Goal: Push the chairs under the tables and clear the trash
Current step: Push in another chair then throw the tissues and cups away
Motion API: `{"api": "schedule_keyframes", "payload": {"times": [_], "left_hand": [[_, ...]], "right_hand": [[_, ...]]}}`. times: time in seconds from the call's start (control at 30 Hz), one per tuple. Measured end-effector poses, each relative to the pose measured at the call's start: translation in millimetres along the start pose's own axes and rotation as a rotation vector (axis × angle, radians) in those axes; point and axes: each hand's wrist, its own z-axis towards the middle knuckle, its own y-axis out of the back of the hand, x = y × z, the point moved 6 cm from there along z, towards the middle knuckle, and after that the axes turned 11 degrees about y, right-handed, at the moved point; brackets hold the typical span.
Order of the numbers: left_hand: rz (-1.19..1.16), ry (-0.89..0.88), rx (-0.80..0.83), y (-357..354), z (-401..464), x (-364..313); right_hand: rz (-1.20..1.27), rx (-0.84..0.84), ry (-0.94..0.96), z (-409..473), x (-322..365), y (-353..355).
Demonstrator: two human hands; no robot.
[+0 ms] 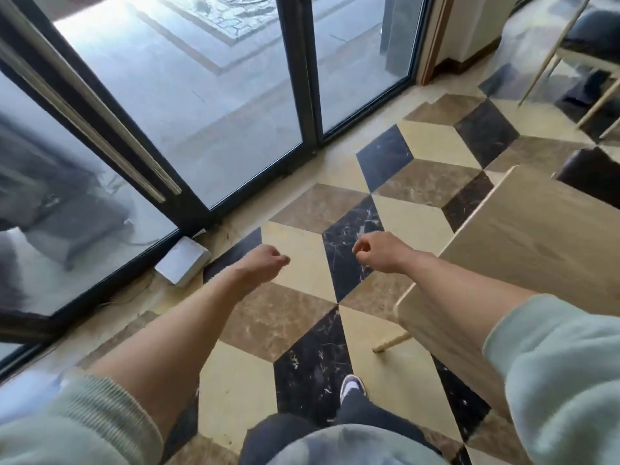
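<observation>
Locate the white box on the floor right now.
In the head view, the white box lies on the floor at left, against the dark glass door frame, just left of the left hand.

Cube-patterned marble floor [302,273] meets dark-framed glass doors [188,105] — daylight through them, a pale block [183,265] at their foot.

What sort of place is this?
Probably a café or restaurant dining area: a wooden table, a padded chair beyond it, patterned marble floor, and glass doors onto the outside.
</observation>
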Motion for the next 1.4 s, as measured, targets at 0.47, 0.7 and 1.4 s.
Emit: {"api": "schedule_keyframes", "payload": {"times": [0.47, 0.7, 1.4], "left_hand": [[0.178, -0.277, 0.150, 194, 300, -277], [0.363, -0.573, 0.128, 190, 386, -525], [0.712, -1.067, 0.421, -119, 470, -1253]], "right_hand": [[0.113, -0.301, -0.322, 248, -87, 235], [0.166, -0.596, -0.549, 229, -207, 379], [0.479, -1.077, -1.142, 100, -645, 676]]}}
